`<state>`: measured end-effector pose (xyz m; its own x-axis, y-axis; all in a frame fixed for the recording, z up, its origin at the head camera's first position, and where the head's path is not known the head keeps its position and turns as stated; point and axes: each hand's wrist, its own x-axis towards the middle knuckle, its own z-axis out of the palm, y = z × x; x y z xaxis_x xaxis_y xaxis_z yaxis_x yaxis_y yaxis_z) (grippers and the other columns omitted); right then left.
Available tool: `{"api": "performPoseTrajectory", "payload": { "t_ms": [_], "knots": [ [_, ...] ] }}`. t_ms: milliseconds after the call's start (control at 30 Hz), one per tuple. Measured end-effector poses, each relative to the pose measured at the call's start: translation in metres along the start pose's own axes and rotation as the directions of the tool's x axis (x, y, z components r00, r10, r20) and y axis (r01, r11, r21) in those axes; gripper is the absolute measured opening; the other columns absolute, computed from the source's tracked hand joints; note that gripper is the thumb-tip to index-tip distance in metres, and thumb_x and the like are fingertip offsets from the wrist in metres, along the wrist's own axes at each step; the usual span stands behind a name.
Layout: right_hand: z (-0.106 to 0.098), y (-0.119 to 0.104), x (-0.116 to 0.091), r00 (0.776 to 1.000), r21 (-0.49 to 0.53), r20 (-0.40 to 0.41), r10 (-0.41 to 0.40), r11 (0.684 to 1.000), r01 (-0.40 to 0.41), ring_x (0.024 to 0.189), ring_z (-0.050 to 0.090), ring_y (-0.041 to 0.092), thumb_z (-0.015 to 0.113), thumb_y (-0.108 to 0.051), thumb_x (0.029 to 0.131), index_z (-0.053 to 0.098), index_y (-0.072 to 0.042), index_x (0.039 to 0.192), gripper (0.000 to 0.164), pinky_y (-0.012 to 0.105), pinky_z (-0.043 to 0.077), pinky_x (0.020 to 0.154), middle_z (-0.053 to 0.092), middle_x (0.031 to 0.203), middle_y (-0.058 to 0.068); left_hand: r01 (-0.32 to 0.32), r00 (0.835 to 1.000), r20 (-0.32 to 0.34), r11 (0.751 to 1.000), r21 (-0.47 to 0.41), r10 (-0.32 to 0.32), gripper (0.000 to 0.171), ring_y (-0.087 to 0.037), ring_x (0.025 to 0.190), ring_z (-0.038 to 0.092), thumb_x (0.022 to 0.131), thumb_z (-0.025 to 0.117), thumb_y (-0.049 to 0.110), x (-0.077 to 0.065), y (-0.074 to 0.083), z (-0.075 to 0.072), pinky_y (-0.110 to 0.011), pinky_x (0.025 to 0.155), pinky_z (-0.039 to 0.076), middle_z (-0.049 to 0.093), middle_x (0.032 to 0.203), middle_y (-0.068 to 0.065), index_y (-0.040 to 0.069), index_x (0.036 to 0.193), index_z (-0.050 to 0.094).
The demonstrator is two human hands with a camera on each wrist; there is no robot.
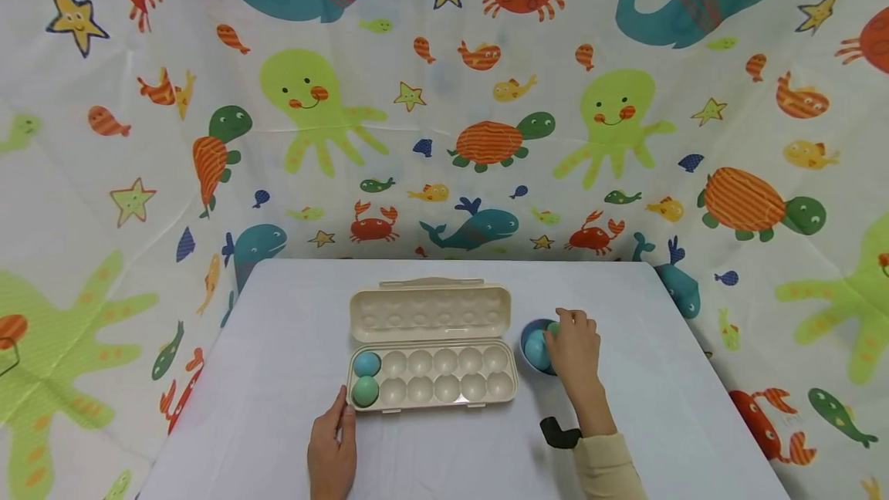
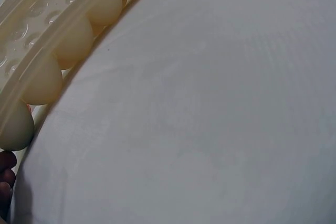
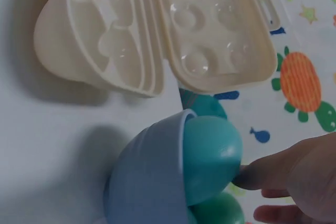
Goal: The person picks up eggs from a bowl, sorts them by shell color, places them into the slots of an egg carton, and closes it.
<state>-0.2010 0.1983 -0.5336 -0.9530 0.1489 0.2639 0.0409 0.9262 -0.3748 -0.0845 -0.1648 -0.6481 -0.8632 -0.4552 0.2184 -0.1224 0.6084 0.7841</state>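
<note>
A beige egg carton lies with its lid folded back. At its left end, a blue toy egg sits in the back row and a green toy egg in the front row. My left hand holds the carton's front left corner between thumb and fingers. Over a blue-grey bowl at the carton's right is my right hand. Its thumb touches a blue egg in the bowl, while the other fingers are near a green egg, gripping neither.
White cloth covers the table. Behind and beside it hangs a curtain printed with sea animals. A black strap-like piece sticks out at the right wrist, beside a beige sleeve.
</note>
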Motion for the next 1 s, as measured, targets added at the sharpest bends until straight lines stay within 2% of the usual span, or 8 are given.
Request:
{"api": "performPoseTrajectory", "payload": {
  "t_ms": [100, 233, 333, 467, 733, 900, 1000],
  "knots": [
    [0.003, 0.003, -0.003, 0.999, -0.026, 0.042, 0.013, 1.000, -0.012, 0.112, 0.053, 0.053, 0.075, -0.011, 0.088, 0.061, 0.007, 0.126, 0.045, 0.063, 0.048, 0.086, 0.058, 0.124, 0.034, 0.014, 1.000, 0.012, 1.000, 0.001, -0.014, 0.040, -0.024, 0.099, 0.060, 0.105, 0.052, 0.023, -0.001, 0.000, -0.002, -0.047, 0.086, 0.051, 0.068, 0.098, -0.009, 0.006, 0.142, 0.056],
    [0.006, 0.007, -0.005, 0.997, -0.040, 0.074, 0.013, 0.999, -0.010, 0.112, 0.053, 0.052, 0.072, -0.010, 0.090, 0.061, 0.006, 0.127, 0.042, 0.064, 0.048, 0.086, 0.058, 0.124, 0.034, 0.005, 1.000, 0.005, 1.000, -0.004, -0.005, 0.040, -0.024, 0.102, 0.061, 0.104, 0.054, 0.023, -0.002, -0.002, -0.002, -0.038, 0.087, 0.050, 0.070, 0.107, -0.011, 0.008, 0.142, 0.056],
    [0.006, 0.010, -0.005, 0.997, -0.035, 0.077, 0.007, 0.999, -0.005, 0.113, 0.053, 0.052, 0.071, -0.008, 0.090, 0.061, 0.006, 0.126, 0.041, 0.064, 0.047, 0.086, 0.058, 0.125, 0.034, -0.009, 1.000, -0.001, 1.000, -0.001, 0.009, 0.041, -0.025, 0.105, 0.062, 0.104, 0.056, 0.023, -0.002, -0.003, -0.001, -0.040, 0.088, 0.050, 0.071, 0.114, -0.013, 0.008, 0.142, 0.056],
    [0.007, 0.013, -0.004, 0.997, -0.028, 0.081, 0.001, 1.000, 0.001, 0.112, 0.053, 0.052, 0.072, -0.007, 0.089, 0.060, 0.006, 0.126, 0.041, 0.064, 0.047, 0.086, 0.057, 0.124, 0.034, -0.025, 1.000, -0.010, 1.000, 0.016, 0.025, 0.041, -0.028, 0.104, 0.063, 0.104, 0.056, 0.023, 0.000, -0.003, 0.001, -0.049, 0.088, 0.051, 0.070, 0.114, -0.014, 0.008, 0.142, 0.056],
    [0.011, 0.019, -0.005, 0.999, -0.032, 0.041, -0.021, 0.999, 0.022, 0.107, 0.056, 0.051, 0.074, -0.005, 0.087, 0.061, 0.005, 0.124, 0.040, 0.064, 0.048, 0.081, 0.061, 0.118, 0.034, -0.072, 0.997, -0.020, 0.997, 0.029, 0.072, 0.042, -0.034, 0.107, 0.063, 0.103, 0.057, 0.021, 0.003, -0.004, 0.003, -0.053, 0.088, 0.052, 0.071, 0.121, -0.017, 0.005, 0.141, 0.056],
    [0.009, 0.021, -0.007, 0.999, -0.003, 0.033, -0.030, 1.000, 0.030, 0.107, 0.055, 0.051, 0.071, -0.005, 0.088, 0.059, 0.006, 0.126, 0.041, 0.063, 0.048, 0.082, 0.059, 0.117, 0.035, -0.091, 0.995, -0.033, 0.995, 0.039, 0.093, 0.041, -0.035, 0.105, 0.063, 0.102, 0.058, 0.021, 0.002, -0.003, 0.002, -0.053, 0.087, 0.052, 0.071, 0.120, -0.018, 0.004, 0.140, 0.057],
    [0.007, 0.020, -0.007, 0.999, 0.039, -0.021, -0.041, 0.998, 0.042, 0.103, 0.055, 0.052, 0.070, -0.003, 0.087, 0.058, 0.008, 0.126, 0.042, 0.061, 0.048, 0.079, 0.058, 0.116, 0.037, -0.106, 0.993, -0.040, 0.994, 0.035, 0.107, 0.041, -0.035, 0.105, 0.063, 0.102, 0.059, 0.020, 0.003, -0.002, 0.002, -0.054, 0.087, 0.052, 0.071, 0.119, -0.019, 0.004, 0.139, 0.058]
  ]
}}
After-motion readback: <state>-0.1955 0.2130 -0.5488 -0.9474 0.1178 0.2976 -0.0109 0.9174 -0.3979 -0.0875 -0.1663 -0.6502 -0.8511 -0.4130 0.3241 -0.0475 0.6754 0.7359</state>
